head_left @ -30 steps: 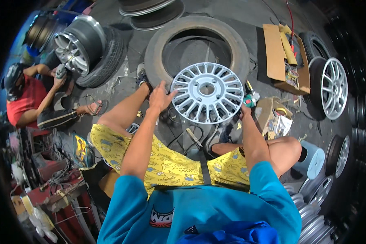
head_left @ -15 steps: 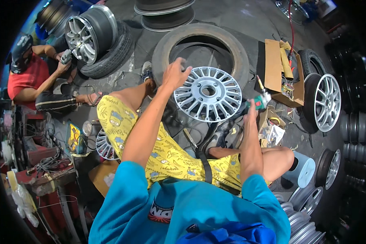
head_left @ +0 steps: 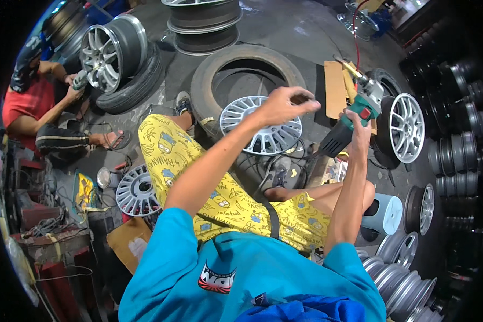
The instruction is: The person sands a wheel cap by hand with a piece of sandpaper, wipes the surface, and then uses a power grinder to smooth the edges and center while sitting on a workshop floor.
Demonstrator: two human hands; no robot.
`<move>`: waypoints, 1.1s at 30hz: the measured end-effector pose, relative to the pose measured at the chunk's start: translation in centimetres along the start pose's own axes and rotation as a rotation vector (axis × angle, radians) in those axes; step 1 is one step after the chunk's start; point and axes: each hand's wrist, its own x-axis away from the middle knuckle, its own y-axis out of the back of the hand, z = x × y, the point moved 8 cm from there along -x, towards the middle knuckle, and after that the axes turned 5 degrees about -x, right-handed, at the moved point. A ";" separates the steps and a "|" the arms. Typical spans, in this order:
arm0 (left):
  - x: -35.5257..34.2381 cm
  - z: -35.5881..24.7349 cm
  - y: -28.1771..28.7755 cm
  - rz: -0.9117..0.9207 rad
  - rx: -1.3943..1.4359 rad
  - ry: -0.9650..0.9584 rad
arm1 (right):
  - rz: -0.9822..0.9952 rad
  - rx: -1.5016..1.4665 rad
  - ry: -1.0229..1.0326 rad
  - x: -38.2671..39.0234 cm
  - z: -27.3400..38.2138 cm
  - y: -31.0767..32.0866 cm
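So the tire (head_left: pixel 204 80) seems to prop up the silver wheel face (head_left: pixel 265 134) at its near edge, with right hand (head_left: pixel 358 126) wrapped round the green power tool (head_left: pixel 341 133), presumably for control, left hand (head_left: pixel 288 104) above the wheel face, fingers half-open, apparently empty.

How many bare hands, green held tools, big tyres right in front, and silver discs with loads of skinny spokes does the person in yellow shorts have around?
Hands: 2 (left hand, right hand)
Green power tool: 1
Big tyre in front: 1
Silver discs: 2 (one disc at the tyre, another disc beside the yellow shorts)
Total: 6
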 end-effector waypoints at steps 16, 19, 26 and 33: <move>3.4 1.4 -3.2 0.079 0.492 0.225 | 0.248 0.032 -0.134 8.7 -0.4 -11.1; 3.1 0.6 -3.6 -0.019 0.593 0.142 | 0.236 0.110 -0.035 8.0 -0.5 -11.0; 2.1 3.8 -5.4 -0.136 0.409 0.161 | 0.158 0.329 0.135 7.0 -2.6 -10.7; 1.3 6.8 -7.2 -0.159 0.384 0.307 | 0.127 0.185 0.056 6.5 -6.4 -6.6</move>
